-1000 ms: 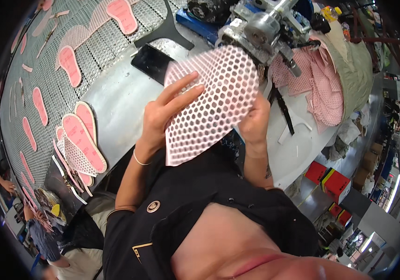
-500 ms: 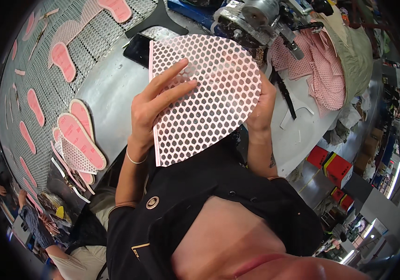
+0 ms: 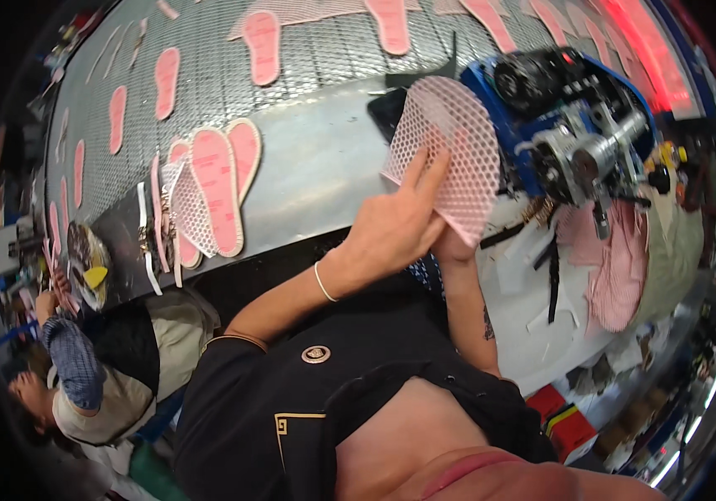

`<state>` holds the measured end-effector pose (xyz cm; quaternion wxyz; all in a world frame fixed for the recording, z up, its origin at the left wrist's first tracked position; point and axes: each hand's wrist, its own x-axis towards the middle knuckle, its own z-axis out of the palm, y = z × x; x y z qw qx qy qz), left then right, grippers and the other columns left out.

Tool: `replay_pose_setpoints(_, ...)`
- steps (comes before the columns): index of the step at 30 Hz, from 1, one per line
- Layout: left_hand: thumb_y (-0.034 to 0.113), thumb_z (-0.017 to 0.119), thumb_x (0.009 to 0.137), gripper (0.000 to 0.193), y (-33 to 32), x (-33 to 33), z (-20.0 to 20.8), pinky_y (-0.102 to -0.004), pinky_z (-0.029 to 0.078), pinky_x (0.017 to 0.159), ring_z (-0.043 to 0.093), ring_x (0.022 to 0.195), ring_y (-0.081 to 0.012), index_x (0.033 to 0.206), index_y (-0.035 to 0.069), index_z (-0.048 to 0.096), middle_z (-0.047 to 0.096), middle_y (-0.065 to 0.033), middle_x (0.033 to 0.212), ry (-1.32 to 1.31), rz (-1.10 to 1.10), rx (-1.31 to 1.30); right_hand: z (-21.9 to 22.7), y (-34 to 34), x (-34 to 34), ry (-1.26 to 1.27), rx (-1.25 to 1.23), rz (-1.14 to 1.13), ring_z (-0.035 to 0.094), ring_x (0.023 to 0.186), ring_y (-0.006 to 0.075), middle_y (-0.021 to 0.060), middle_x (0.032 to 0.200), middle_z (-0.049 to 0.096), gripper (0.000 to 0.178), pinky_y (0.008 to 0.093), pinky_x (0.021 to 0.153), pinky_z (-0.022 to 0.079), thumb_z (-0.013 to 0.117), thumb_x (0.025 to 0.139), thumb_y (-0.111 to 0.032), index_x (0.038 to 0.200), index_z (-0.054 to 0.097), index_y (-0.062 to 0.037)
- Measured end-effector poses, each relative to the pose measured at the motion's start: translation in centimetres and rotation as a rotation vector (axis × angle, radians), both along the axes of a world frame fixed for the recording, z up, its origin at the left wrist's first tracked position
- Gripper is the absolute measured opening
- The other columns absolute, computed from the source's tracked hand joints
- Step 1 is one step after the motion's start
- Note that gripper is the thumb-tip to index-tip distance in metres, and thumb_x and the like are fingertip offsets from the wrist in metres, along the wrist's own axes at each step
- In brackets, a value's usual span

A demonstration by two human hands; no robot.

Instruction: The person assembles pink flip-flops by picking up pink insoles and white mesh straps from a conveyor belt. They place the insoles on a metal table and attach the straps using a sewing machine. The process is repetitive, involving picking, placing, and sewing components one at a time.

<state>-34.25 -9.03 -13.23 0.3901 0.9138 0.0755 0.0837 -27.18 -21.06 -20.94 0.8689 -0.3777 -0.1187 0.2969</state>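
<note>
A rounded, half-oval piece of pale pink mesh fabric (image 3: 468, 125) with a banded straight edge is in my hands, tilted above the metal table's edge. My left hand (image 3: 400, 209) reaches across from the left, two fingers extended over the mesh's front, the rest curled at its lower edge. Behind the lower corner, my right hand (image 3: 456, 242) supports the piece; most of its fingers are hidden by the mesh. Just left of the fabric, partly covered by it, lies a black phone (image 3: 385, 113). Pink insoles (image 3: 214, 188), one with a white mesh upper (image 3: 187, 204), lie stacked at left.
A machine (image 3: 579, 154) with a blue base stands right of the fabric. Beyond the metal table (image 3: 312, 142), a mesh belt (image 3: 208, 71) carries several pink insoles. Pink fabric pieces (image 3: 617, 275) are heaped at right. A co-worker (image 3: 124, 367) is at lower left.
My view has swung toward the right. The mesh piece has turned edge-on somewhat, and my left hand has moved across it, closer to my right hand.
</note>
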Motion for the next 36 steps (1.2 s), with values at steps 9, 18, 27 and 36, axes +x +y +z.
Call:
replay_pose_setpoints(9,-0.001,0.062,0.081,0.050,8.9,-3.7,-0.2,-0.0279,0.052,0.062,0.063,0.072,-0.0157,0.129,0.008,0.053,0.063,-0.0102,0.118,-0.300,0.199,-0.200,3.1,5.0,1.2,0.605,0.412,0.064,0.034,0.136,0.0295,0.0136,0.146,0.039,0.057,0.0468,0.116,0.019,0.039,0.096,-0.041,0.140,0.040,-0.0044)
replay_pose_setpoints(18,0.044,0.068,0.078,0.080,41.8,-2.5,-14.6,-0.0501,0.037,0.101,0.046,0.121,-0.0410,0.134,-0.003,0.038,0.048,-0.0251,0.130,0.094,1.193,0.747,4.3,4.0,0.9,0.599,0.421,0.102,0.031,0.137,0.0321,0.0147,0.148,0.036,0.060,0.0500,0.115,0.017,0.038,0.096,-0.044,0.142,0.037,-0.0053)
replay_pose_setpoints(27,0.032,0.072,0.072,0.071,45.3,-3.0,-14.2,-0.0489,0.046,0.093,0.053,0.112,-0.0412,0.124,-0.005,0.042,0.053,-0.0271,0.118,0.318,1.087,0.412,6.0,9.4,1.1,0.601,0.406,0.247,0.028,0.139,0.0331,0.0139,0.151,0.032,0.064,0.0580,0.114,0.013,0.035,0.095,-0.051,0.144,0.035,-0.0085)
replay_pose_setpoints(36,0.024,0.073,0.066,0.081,38.7,-17.0,-5.4,-0.0424,0.044,0.093,0.052,0.106,-0.0383,0.131,-0.010,0.036,0.050,-0.0239,0.117,-0.048,1.006,0.496,8.1,30.0,2.4,0.494,0.680,0.723,0.018,0.143,0.0353,0.0138,0.154,0.025,0.061,0.0593,0.115,0.004,0.025,0.098,-0.043,0.148,0.026,-0.0079)
